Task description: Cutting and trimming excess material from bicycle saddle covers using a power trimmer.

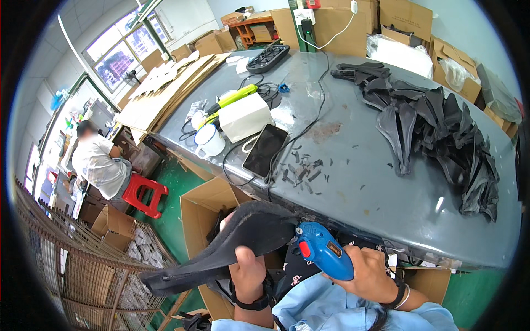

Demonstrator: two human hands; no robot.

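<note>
Here we see, just below the near edge of a grey table [386, 182], our left hand [247, 276] gripping a long black rubber piece [232, 243] and our right hand [367, 273] wrapped around a blue tool [323, 255] whose tip touches that piece. On the table, a black phone [265, 150] lies left of small black scraps [302, 171], and a pile of black pieces [441, 132] sits to the right
</note>
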